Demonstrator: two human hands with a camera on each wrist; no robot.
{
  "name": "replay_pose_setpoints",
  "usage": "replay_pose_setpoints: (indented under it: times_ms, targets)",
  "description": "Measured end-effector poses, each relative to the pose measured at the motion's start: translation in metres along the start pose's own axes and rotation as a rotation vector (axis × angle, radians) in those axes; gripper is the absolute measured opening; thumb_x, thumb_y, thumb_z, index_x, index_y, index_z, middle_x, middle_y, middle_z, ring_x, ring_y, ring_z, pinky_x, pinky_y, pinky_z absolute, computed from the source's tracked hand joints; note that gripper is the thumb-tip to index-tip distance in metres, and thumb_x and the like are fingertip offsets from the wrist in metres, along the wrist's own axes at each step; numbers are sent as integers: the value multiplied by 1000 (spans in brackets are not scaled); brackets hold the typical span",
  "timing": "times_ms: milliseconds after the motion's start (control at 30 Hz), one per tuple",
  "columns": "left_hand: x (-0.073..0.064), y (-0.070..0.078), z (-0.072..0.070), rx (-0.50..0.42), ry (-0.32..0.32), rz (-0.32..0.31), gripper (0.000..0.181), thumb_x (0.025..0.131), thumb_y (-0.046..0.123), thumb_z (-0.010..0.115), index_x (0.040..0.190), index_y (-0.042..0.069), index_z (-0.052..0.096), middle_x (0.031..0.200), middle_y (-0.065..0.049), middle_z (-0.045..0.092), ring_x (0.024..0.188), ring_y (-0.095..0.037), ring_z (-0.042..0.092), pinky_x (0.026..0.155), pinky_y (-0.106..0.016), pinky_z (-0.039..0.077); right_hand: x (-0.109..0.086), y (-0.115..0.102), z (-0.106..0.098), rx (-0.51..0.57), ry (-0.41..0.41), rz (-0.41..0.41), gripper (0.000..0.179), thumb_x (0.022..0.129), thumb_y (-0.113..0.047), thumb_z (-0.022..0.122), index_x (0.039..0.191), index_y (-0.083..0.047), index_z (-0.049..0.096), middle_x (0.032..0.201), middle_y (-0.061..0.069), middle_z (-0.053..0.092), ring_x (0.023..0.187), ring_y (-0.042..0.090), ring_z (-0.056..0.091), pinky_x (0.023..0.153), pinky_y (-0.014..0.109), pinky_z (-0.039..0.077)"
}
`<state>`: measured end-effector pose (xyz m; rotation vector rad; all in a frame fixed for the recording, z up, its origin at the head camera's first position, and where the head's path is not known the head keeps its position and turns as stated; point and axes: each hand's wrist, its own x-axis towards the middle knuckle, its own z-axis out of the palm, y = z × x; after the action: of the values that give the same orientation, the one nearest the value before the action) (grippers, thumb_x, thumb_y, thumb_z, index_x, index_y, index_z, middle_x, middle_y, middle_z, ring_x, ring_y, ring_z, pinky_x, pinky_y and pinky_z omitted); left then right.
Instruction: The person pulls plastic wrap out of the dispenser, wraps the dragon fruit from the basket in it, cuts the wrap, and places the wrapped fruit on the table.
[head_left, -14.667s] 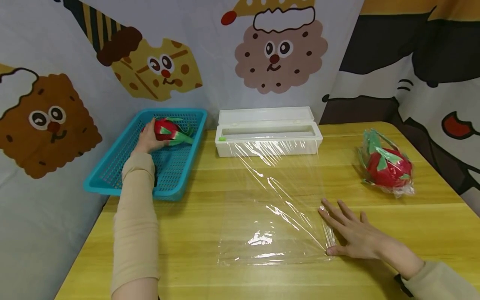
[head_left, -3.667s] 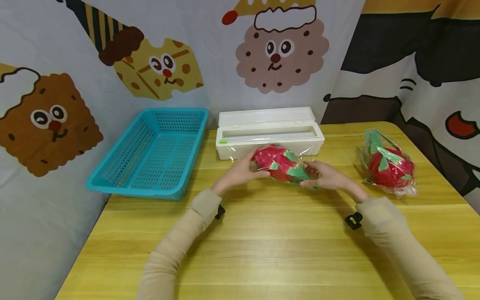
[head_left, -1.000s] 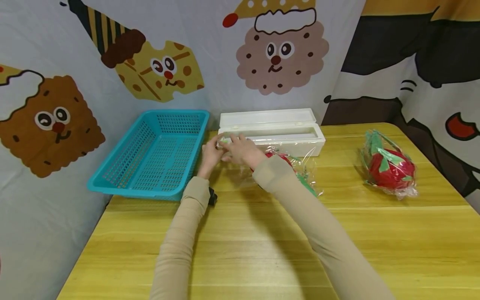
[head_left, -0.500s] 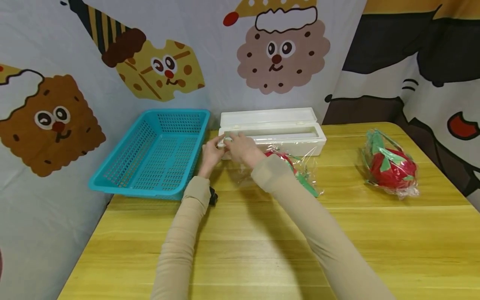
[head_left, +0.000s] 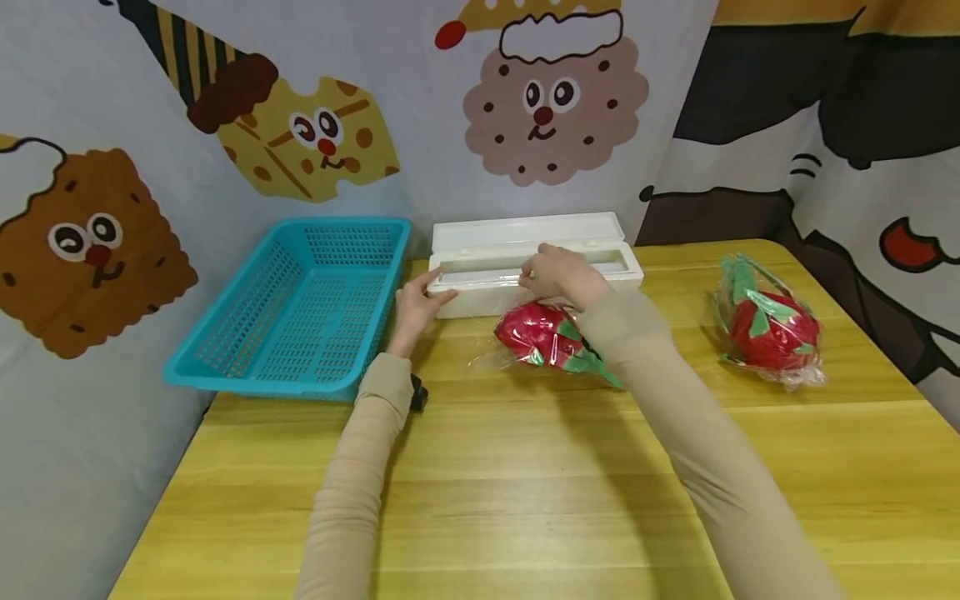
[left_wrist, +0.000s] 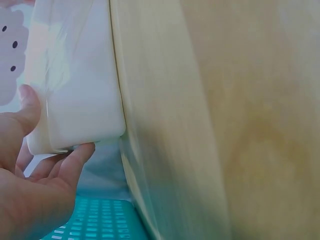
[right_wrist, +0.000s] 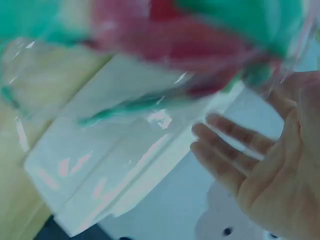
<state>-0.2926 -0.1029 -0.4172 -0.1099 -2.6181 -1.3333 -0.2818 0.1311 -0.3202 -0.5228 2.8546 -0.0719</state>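
Observation:
A white cling film box (head_left: 480, 298) stands at the back with its lid raised. My left hand (head_left: 416, 308) grips its left end, thumb over the front edge and fingers around the end, as the left wrist view shows. My right hand (head_left: 558, 273) is at the middle of the front edge, thumb and forefinger down at the small green slide cutter (right_wrist: 231, 84), mostly hidden in the right wrist view; the other fingers extend loosely. Just in front lies a red and green toy dragon fruit (head_left: 536, 333) in clear film (head_left: 491, 360), close against the box.
A blue-green plastic basket (head_left: 262, 385) stands left of the box. Another film-wrapped dragon fruit (head_left: 776, 329) lies at the right of the wooden table (head_left: 480, 500). A printed cloth (head_left: 435, 100) hangs behind.
Earlier the dragon fruit left the basket and was wrapped in film. Since half a second ago my right hand has slid rightward along the box's edge; my left hand stays at the left end.

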Motion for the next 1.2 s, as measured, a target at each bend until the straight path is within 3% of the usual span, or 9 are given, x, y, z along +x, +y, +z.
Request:
replay_pose_setpoints:
  times_ms: [100, 233, 433, 600, 833, 1033, 1200]
  targets:
    - [0, 0, -2, 0, -6, -3, 55, 83, 24, 74, 132, 8, 56, 133, -14, 58, 122, -30, 53, 100, -42, 31, -2, 15, -1, 52, -25, -31, 35, 98, -31, 48, 128, -18, 61, 144, 19, 45, 137, 37, 35, 112, 54, 32]
    - [0, 0, -2, -2, -22, -1, 55, 83, 24, 73, 133, 8, 55, 134, -14, 58, 124, -29, 52, 103, -42, 31, -2, 26, 3, 57, 2, -95, 34, 98, -28, 50, 128, -19, 61, 135, 21, 51, 125, 37, 48, 107, 53, 39]
    - [0, 2, -3, -1, -27, -19, 56, 84, 25, 73, 134, 10, 55, 135, -12, 57, 123, -29, 52, 103, -41, 32, -3, 31, 7, 85, 57, -118, 34, 94, -20, 56, 126, -19, 63, 119, 20, 46, 96, 29, 56, 88, 44, 51]
    - [1, 0, -3, 7, -28, -22, 56, 83, 26, 73, 134, 11, 54, 136, -11, 56, 125, -28, 51, 105, -41, 30, -5, 31, 8, 100, 65, -121, 35, 92, -14, 57, 126, -19, 63, 116, 19, 40, 84, 24, 52, 72, 35, 50]
    - [3, -2, -3, -1, -30, -25, 57, 83, 27, 73, 135, 12, 54, 138, -9, 55, 124, -27, 52, 104, -41, 30, -6, 33, 10, 109, 100, -138, 39, 89, -8, 56, 125, -19, 64, 114, 18, 38, 79, 23, 50, 63, 29, 45]
    - [2, -2, -3, -14, -25, -24, 57, 83, 27, 74, 134, 12, 54, 137, -10, 56, 119, -28, 54, 101, -41, 30, -6, 35, 14, 103, 139, -154, 37, 88, -8, 57, 123, -18, 65, 117, 18, 38, 79, 23, 51, 64, 29, 46]
    - [1, -3, -5, -8, -32, -19, 57, 83, 26, 74, 134, 12, 54, 137, -11, 56, 118, -29, 54, 102, -41, 32, -7, 45, 21, 90, 215, -152, 27, 87, -10, 60, 113, -9, 68, 113, 18, 39, 75, 24, 52, 61, 31, 47]
